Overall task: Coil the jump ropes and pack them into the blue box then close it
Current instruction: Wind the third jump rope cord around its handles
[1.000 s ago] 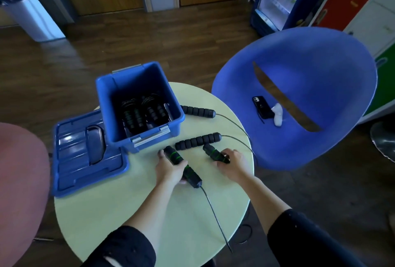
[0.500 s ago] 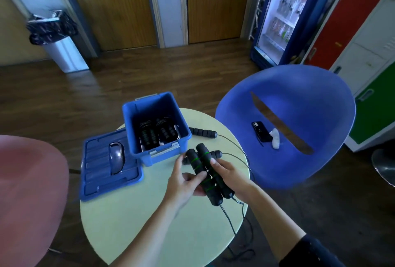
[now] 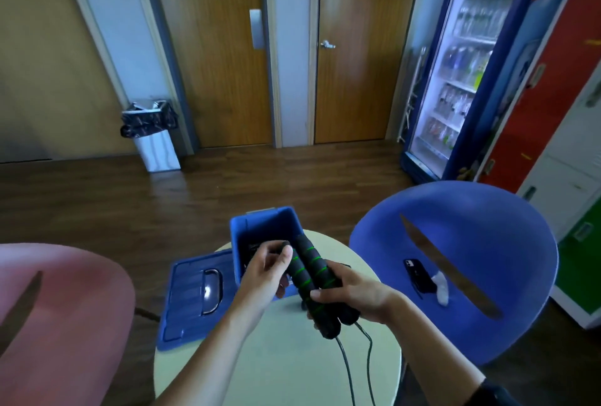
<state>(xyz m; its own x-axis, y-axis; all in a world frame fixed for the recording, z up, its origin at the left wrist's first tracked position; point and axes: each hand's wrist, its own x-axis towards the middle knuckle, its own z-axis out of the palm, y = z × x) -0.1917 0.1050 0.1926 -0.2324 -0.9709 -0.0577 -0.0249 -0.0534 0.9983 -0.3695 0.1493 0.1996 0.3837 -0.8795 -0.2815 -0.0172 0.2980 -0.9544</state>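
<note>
Two jump rope handles [image 3: 312,285], black foam with green rings, are held side by side and touching, above the round pale-green worktop [image 3: 292,363], tilted with their upper ends toward 11 o'clock. The right hand [image 3: 354,295] is closed round the lower half of both handles, fingers wrapped over them. The left hand [image 3: 266,272] pinches the upper end of the left-side handle, thumb laid on its foam and fingers curled behind. Two thin dark cords [image 3: 369,350] leave the lower ends of the handles and run toward 6 o'clock, across the near part of the worktop and out of view.

At 12 o'clock of the handles, directly behind the left hand, stands the blue box [image 3: 260,226], open at the top; dark items lie inside, mostly hidden by the hand. Its lid [image 3: 192,301], handle side up, lies flat just beside the box at 9 o'clock, overhanging the worktop's edge.

A blue chair [image 3: 471,243] stands at 3 o'clock of the worktop, with a dark phone [image 3: 416,275] and a small white object [image 3: 441,285] touching on its seat. A pink chair [image 3: 58,308] fills the 9 o'clock side. Farther off, across the wooden floor, are a waste bin [image 3: 156,142] at 11 o'clock, two wooden doors [image 3: 351,64] at 12 o'clock and a lit drinks fridge [image 3: 461,64] at 2 o'clock.
</note>
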